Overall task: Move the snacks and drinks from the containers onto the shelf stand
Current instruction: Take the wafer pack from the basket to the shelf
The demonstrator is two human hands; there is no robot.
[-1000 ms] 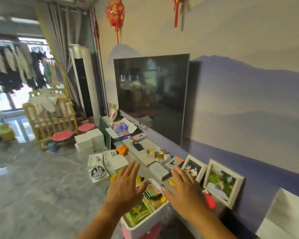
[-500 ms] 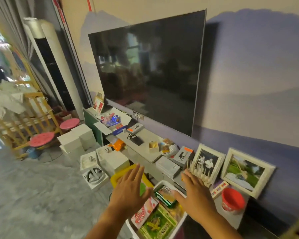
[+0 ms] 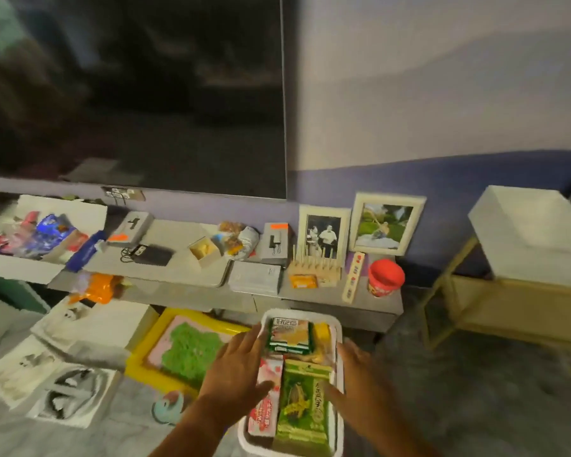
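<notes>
**Snack Bin Position and Hand Status**

The white bin (image 3: 339, 328) stands on the floor just in front of the low grey console (image 3: 373, 301). Its long axis runs from the viewer toward the console. Contents, all lying flat:
- Green snack pack (image 3: 302, 404), nearest the viewer, long axis parallel to the bin, printed lettering running lengthwise.
- Pink-and-white packet (image 3: 267, 407), touching the green pack's left side, same orientation.
- Green-and-white box (image 3: 290, 334), at the bin's console end.

Left hand (image 3: 234, 374): fingers spread, palm down, over the bin's left rim; nothing gripped. Right hand (image 3: 356, 387): fingers extended, over the bin's right rim; nothing gripped. Contact with the rim cannot be confirmed.

A yellow tray (image 3: 145, 361) lies left of the bin.
</notes>
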